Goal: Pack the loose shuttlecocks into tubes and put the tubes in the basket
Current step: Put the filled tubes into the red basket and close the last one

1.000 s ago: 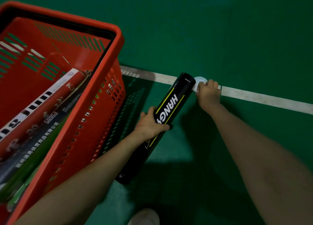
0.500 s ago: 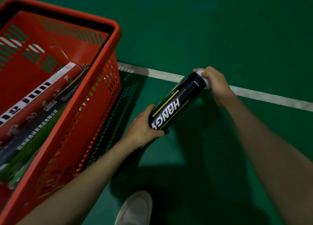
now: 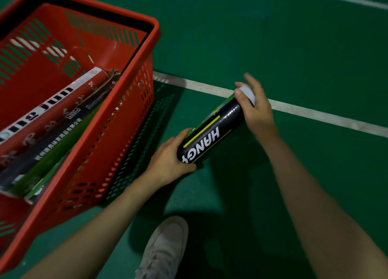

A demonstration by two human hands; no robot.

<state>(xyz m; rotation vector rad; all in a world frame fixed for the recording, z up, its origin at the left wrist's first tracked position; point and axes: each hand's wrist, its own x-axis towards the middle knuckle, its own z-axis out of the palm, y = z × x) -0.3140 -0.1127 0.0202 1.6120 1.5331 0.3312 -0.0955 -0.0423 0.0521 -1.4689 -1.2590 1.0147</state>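
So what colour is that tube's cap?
The cap is white; the head view shows it best.

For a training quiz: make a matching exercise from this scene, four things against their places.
1 black tube
2 white cap
3 red basket
4 white shoe

A holds other tubes
B gripped by the left hand
C on the floor, bottom of view
D on the tube's far end, touching the right hand

Pairs: 1-B, 2-D, 3-A, 4-C
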